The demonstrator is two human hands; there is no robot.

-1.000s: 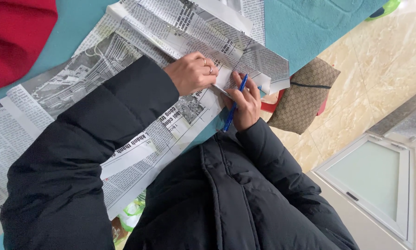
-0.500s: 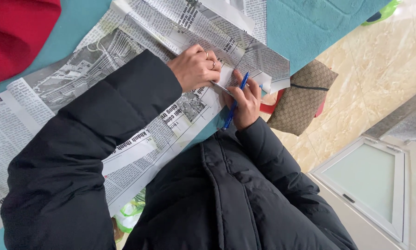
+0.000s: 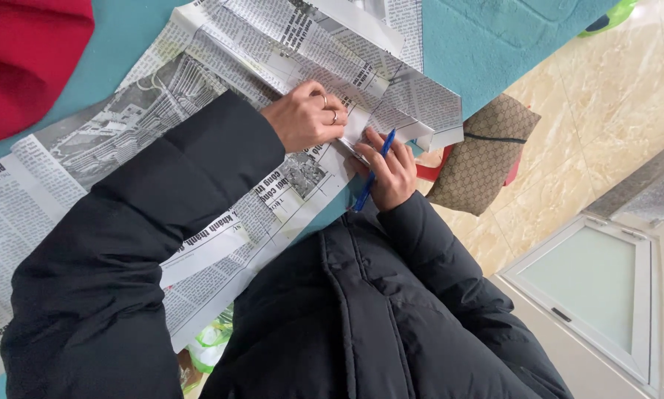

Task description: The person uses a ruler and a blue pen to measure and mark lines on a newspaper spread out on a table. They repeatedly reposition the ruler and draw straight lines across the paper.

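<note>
Teal table (image 3: pixel 487 44): newspaper sheets (image 3: pixel 199 96), red cloth (image 3: pixel 21 59).

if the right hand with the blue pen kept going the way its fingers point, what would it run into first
Probably the left hand. The right hand, holding the blue pen, points up and left across the folded strip of black-and-white newspaper, where the left hand's fingers press down close ahead. The gap between them is hard to judge.

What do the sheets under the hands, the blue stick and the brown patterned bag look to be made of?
The sheets look like thin matte newsprint: grey printed columns, sharp fold creases. The blue stick, a pen held in the right hand, looks like smooth glossy plastic. The brown bag shows a woven-looking repeat pattern, so coated canvas or faux leather; I cannot tell which. The left hand presses the paper flat.
</note>
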